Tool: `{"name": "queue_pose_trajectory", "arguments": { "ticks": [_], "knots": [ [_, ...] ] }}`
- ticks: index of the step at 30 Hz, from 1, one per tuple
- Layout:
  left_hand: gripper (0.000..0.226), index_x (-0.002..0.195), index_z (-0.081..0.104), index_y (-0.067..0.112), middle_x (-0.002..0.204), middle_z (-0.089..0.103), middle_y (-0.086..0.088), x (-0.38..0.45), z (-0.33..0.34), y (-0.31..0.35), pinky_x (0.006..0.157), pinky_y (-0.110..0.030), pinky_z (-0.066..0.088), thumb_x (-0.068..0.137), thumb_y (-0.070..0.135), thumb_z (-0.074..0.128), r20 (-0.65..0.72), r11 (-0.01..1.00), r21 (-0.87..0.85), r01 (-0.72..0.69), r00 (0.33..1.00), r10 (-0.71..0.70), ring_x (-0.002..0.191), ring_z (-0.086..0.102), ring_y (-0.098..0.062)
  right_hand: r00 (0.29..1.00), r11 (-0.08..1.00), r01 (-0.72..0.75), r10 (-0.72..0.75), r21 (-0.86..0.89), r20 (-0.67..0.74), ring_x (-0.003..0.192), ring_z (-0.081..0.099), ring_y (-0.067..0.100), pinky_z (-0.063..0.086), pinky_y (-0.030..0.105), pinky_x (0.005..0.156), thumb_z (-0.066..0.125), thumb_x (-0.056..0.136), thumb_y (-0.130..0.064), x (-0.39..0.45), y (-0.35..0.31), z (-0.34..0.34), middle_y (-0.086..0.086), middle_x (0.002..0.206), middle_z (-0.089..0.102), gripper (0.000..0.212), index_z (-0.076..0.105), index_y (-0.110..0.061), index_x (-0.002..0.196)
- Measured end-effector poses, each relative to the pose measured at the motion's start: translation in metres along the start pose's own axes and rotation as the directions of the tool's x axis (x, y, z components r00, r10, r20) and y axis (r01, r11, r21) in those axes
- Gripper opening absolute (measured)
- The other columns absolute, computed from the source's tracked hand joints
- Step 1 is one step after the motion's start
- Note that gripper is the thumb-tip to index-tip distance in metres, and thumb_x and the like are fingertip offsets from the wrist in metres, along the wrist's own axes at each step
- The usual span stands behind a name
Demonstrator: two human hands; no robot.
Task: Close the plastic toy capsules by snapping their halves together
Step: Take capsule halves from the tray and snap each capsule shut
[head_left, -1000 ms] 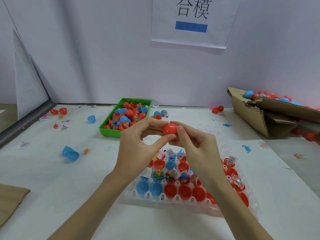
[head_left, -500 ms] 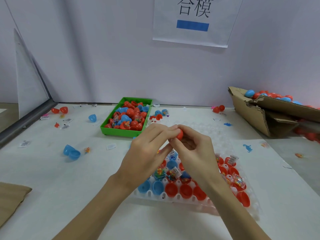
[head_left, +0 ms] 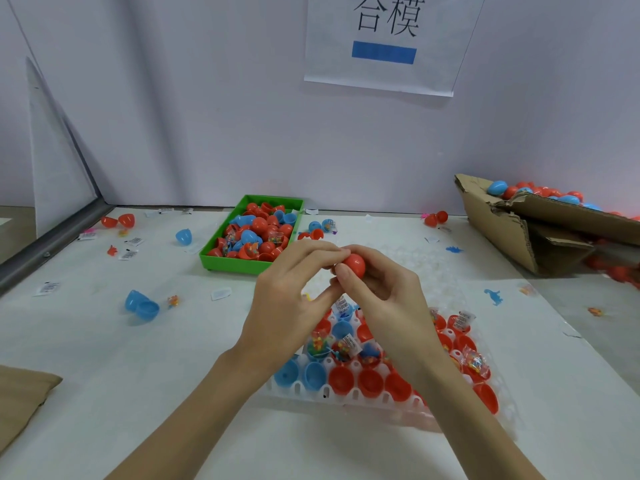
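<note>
Item: red capsule (head_left: pixel 355 265), held in the air above the far edge of the white tray (head_left: pixel 346 396), between my two hands. My right hand (head_left: pixel 384 292) curls round it, thumb across its near side and fingers behind. My left hand (head_left: pixel 294 289) pinches at its left side, fingertips meeting the right hand's there. Whether the two halves are fully snapped together, I cannot tell; only the rounded red top shows.

Item: white tray, on the table (head_left: pixel 104 393) just below my wrists. Its cups hold open red halves (head_left: pixel 341 379) and open blue halves (head_left: pixel 287 374), some with small packeted toys inside.

Item: green bin (head_left: pixel 221 261), beyond my hands, filled with red and blue capsules.

Item: cardboard box (head_left: pixel 512 230), far right, tipped open, red and blue capsules heaped behind its flap.

Item: open blue capsule (head_left: pixel 142 304), lying on the table to the left, well apart from the tray.

Item: paper sign (head_left: pixel 384 43) on the back wall.
</note>
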State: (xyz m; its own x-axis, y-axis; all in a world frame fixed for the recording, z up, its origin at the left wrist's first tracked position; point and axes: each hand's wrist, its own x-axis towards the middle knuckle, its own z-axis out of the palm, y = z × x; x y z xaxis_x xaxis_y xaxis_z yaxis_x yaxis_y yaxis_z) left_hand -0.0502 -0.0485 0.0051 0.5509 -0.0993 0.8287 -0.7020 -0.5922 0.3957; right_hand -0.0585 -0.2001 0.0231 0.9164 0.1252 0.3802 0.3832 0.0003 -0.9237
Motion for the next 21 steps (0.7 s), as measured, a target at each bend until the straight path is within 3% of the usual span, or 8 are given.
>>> {"name": "queue_pose_trajectory", "arguments": {
  "ticks": [6,10,12,16,18,21],
  "knots": [
    [0.039,0.12,0.076,0.004,0.117,0.073,-0.008,-0.003,0.001,0.0,0.104,-0.022,0.051,0.084,0.012,0.086,-0.015,0.995,0.073,-0.074,0.997,0.075,0.111,0.067,-0.016,1.0,1.0,0.001,-0.002,-0.022,-0.001,0.105,0.07,0.008,0.055,0.017,0.086,0.063,0.101,-0.014,-0.003,0.001,-0.001,-0.01,0.106,0.074,0.021,0.07,-0.023,0.118],
    [0.038,0.119,0.076,0.008,0.118,0.071,-0.004,-0.001,0.001,0.001,0.101,-0.027,0.053,0.083,0.014,0.088,0.0,1.0,-0.003,-0.004,1.0,0.004,0.113,0.065,-0.018,1.0,0.998,-0.001,0.0,-0.06,-0.003,0.102,0.071,0.007,0.055,0.015,0.083,0.064,0.1,-0.018,-0.003,0.0,-0.002,-0.014,0.102,0.075,0.021,0.069,-0.035,0.113],
    [0.038,0.12,0.075,0.011,0.12,0.069,-0.002,0.0,0.002,0.001,0.097,-0.026,0.054,0.084,0.014,0.087,0.022,0.999,-0.037,0.025,0.999,-0.024,0.114,0.063,-0.018,1.0,0.999,-0.029,0.029,-0.029,0.005,0.101,0.072,0.009,0.056,0.016,0.083,0.063,0.1,-0.021,-0.002,0.001,-0.004,-0.011,0.103,0.075,0.02,0.07,-0.03,0.117],
    [0.036,0.124,0.073,0.015,0.123,0.066,0.004,0.002,0.001,0.0,0.103,-0.029,0.05,0.089,0.022,0.082,0.068,0.997,-0.043,0.064,0.996,-0.061,0.119,0.059,-0.014,0.974,0.955,-0.208,0.183,0.211,0.131,0.104,0.072,0.022,0.057,0.03,0.093,0.062,0.1,-0.028,0.004,0.001,-0.011,0.007,0.104,0.075,0.029,0.071,-0.01,0.121],
    [0.033,0.122,0.073,0.014,0.121,0.066,0.005,0.002,0.001,0.001,0.104,-0.031,0.049,0.093,0.027,0.077,0.082,0.996,-0.059,0.07,0.994,-0.065,0.119,0.06,-0.016,0.936,0.843,-0.342,0.267,0.414,0.23,0.105,0.071,0.025,0.056,0.029,0.092,0.065,0.097,-0.029,0.006,-0.002,-0.013,0.012,0.108,0.073,0.033,0.073,-0.005,0.119],
    [0.03,0.121,0.07,0.014,0.116,0.066,0.008,0.003,0.001,0.003,0.1,-0.032,0.05,0.094,0.026,0.076,0.099,0.993,-0.078,0.084,0.992,-0.076,0.114,0.061,-0.017,0.888,0.696,-0.455,0.311,0.555,0.338,0.112,0.071,0.029,0.057,0.031,0.092,0.068,0.093,-0.037,0.007,-0.002,-0.012,0.014,0.117,0.074,0.039,0.076,-0.005,0.116]
  ]
}}
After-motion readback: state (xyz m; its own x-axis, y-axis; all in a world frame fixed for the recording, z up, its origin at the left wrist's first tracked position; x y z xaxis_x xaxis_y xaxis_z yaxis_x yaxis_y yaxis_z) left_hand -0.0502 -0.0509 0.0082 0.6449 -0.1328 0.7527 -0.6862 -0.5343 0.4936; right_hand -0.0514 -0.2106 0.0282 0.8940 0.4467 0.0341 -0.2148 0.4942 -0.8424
